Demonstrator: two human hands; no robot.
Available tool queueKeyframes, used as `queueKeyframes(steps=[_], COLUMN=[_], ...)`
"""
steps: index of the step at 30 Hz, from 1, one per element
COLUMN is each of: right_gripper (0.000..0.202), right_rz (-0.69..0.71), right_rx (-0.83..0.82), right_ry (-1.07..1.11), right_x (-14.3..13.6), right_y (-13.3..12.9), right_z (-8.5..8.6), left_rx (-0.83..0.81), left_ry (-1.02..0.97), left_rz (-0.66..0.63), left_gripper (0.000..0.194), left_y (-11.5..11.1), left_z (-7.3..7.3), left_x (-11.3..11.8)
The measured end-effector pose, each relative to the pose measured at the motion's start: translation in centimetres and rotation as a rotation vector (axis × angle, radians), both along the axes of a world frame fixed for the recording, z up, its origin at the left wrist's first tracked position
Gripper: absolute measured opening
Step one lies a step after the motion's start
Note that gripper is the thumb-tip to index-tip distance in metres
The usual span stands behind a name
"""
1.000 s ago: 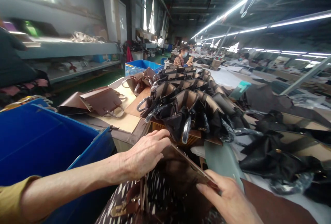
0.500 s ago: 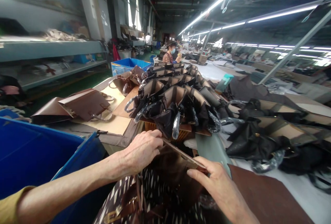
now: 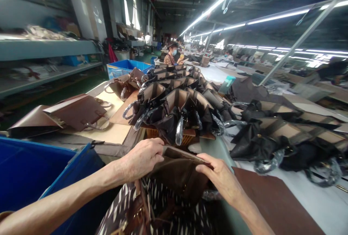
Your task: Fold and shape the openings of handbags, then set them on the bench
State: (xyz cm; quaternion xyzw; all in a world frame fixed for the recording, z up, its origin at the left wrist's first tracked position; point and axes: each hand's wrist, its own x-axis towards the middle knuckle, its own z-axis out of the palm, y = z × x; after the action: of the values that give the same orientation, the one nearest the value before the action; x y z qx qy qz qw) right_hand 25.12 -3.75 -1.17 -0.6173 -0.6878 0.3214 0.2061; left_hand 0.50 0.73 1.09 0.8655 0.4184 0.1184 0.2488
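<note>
A brown bag (image 3: 179, 179) lies over the lap at the bottom centre, its top edge facing away from me. My left hand (image 3: 145, 159) grips the left end of that edge, fingers curled round it. At the right end, my right hand (image 3: 214, 170) pinches the rim between thumb and fingers. Brown straps with metal buckles (image 3: 138, 209) hang below my left hand, over black-and-white patterned cloth (image 3: 116, 209). The inside of the bag is dark.
Black bags (image 3: 174, 108) with plastic-wrapped handles crowd the table ahead, more (image 3: 272, 137) at right. Brown bags (image 3: 78, 112) lie left. A blue bin (image 3: 32, 170) stands near my left arm; another (image 3: 129, 69) is farther back. A masked person (image 3: 171, 55) sits beyond.
The view has turned slightly right, so the surroundings sit farther left. The bag's top edge is more level and more of its brown side shows. Both hands keep their hold.
</note>
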Motion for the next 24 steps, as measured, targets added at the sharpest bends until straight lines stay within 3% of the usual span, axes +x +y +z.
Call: queueKeyframes(steps=[6, 17, 24], right_gripper=[0.020, 0.026, 0.034], right_rz=[-0.037, -0.061, -0.045], right_rx=[0.001, 0.010, 0.124], right_ry=[0.023, 0.023, -0.105], right_x=[0.1, 0.5, 0.3], right_y=[-0.2, 0.0, 0.0], right_z=[0.1, -0.5, -1.1], left_rx=[0.072, 0.100, 0.110], left_ry=[-0.068, -0.031, -0.043], left_rz=[0.060, 0.193, 0.204], left_gripper=[0.016, 0.015, 0.014], left_y=[0.6, 0.3, 0.4], left_z=[-1.2, -1.8, -1.9], left_x=[0.5, 1.3, 1.6])
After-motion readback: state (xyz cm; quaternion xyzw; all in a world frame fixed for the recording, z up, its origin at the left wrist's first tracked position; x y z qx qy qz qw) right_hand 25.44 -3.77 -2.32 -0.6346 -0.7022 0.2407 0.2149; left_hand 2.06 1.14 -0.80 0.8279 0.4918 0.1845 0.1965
